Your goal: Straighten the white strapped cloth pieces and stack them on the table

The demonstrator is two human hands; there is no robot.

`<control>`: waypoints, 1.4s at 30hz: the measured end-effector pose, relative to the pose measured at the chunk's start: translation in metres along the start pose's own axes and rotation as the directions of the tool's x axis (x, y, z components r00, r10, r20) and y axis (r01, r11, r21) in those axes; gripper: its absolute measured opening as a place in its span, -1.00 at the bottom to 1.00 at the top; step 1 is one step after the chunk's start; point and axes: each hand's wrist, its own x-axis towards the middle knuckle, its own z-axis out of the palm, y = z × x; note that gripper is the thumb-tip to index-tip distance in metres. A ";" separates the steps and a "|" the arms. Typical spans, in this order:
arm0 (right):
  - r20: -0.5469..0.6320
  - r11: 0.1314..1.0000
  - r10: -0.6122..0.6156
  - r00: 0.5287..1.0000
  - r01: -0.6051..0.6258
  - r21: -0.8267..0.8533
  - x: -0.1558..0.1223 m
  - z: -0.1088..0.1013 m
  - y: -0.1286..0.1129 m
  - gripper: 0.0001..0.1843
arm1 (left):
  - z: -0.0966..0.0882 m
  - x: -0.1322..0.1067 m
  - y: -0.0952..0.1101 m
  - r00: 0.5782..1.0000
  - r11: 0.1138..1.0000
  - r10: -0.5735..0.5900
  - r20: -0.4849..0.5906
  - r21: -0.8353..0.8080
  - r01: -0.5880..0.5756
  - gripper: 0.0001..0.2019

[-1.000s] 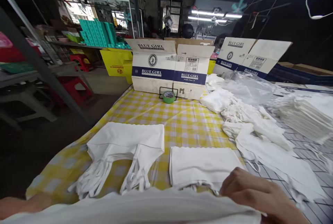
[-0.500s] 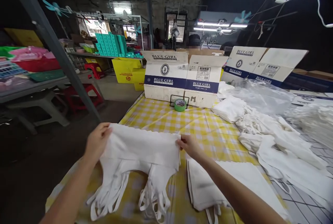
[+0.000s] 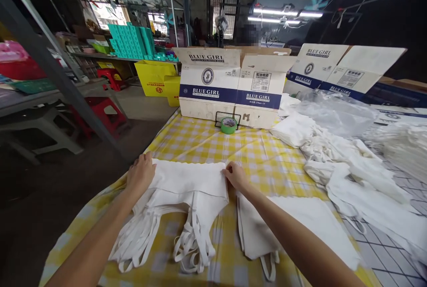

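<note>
White camisoles [image 3: 190,178] with thin straps lie stacked on the yellow checked tablecloth [image 3: 256,153], scalloped hem away from me and straps towards me. My left hand [image 3: 142,173] is closed on the far left corner, its fingertips partly hidden. At the far right corner my right hand [image 3: 235,176] pinches the hem between thumb and fingers. Under my right forearm lies a second pile of folded white garments [image 3: 256,229], with a strap loop hanging out at its near edge.
A green tape roll [image 3: 228,125] stands by a black wire holder before an open beer carton [image 3: 207,93]. Loose white garments [image 3: 333,158] and clear plastic [image 3: 336,111] cover the right side. Left of the table are a grey post [image 3: 66,78] and a red stool [image 3: 103,116].
Both hands have lowered the camisoles from a raised, stretched hold down onto the tablecloth. My left hand has shifted slightly right and curled over the corner. The view has tilted slightly.
</note>
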 end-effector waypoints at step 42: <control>-0.514 0.989 0.108 0.851 -0.143 -0.028 -0.150 -0.203 0.213 -0.77 | 0.007 -0.170 0.274 0.951 0.968 0.099 0.294 -0.249 -0.024 -0.78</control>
